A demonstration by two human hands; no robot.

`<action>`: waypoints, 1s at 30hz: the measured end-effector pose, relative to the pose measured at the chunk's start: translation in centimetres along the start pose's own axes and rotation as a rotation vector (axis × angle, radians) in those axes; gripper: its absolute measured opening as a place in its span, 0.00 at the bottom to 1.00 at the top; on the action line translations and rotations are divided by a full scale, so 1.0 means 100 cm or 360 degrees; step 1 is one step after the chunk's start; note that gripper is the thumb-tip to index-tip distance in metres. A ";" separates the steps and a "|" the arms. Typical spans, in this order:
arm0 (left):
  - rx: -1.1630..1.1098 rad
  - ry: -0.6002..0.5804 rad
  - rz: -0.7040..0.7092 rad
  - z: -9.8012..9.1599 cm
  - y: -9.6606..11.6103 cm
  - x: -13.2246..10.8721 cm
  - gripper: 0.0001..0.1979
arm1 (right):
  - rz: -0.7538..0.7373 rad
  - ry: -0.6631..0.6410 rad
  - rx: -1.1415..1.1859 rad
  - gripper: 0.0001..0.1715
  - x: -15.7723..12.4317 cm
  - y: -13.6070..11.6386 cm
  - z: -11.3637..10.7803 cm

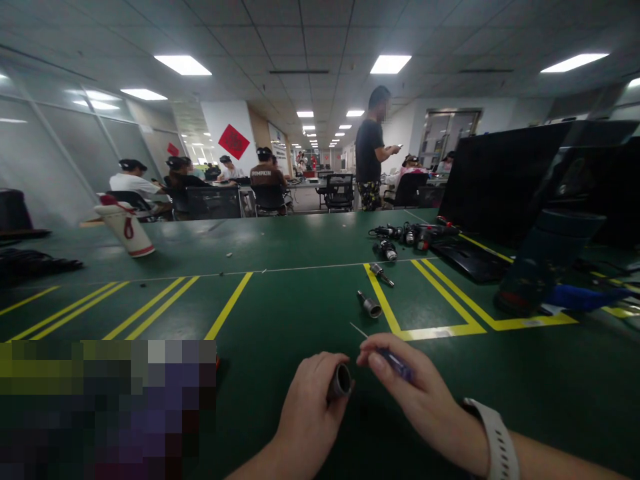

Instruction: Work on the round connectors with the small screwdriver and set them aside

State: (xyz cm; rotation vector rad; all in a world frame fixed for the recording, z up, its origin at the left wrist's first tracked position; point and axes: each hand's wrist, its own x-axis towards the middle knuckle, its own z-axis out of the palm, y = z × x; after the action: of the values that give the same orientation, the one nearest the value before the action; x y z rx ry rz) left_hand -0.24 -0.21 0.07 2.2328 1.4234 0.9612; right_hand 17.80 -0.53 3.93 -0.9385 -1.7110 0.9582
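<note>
Near the front of the green table, my left hand is wrapped round a short dark metal tube, its open round end tilted up toward me. My right hand, with a pale watch strap on the wrist, grips a screwdriver by its purple translucent handle. The thin shaft points up and left, its tip apart from the tube. Just beyond my hands lies a metal cylindrical part with a narrow stem. A smaller metal part rests farther back by the yellow tape.
On the green table, several black and metal tool parts sit at back right. A dark bottle and black monitor stand right, a paper cup at left. A blurred block hides the lower left. People sit beyond; one person stands.
</note>
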 end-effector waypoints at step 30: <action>-0.0385 0.0172 -0.0106 -0.004 0.010 0.006 0.12 | -0.0046 -0.0169 -0.0170 0.06 -0.013 -0.023 0.000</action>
State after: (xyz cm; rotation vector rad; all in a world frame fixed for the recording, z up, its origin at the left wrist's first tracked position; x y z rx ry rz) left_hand 0.34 -0.19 1.14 1.9738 1.3367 1.1794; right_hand 17.75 -2.61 5.58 -0.9437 -1.8755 0.9195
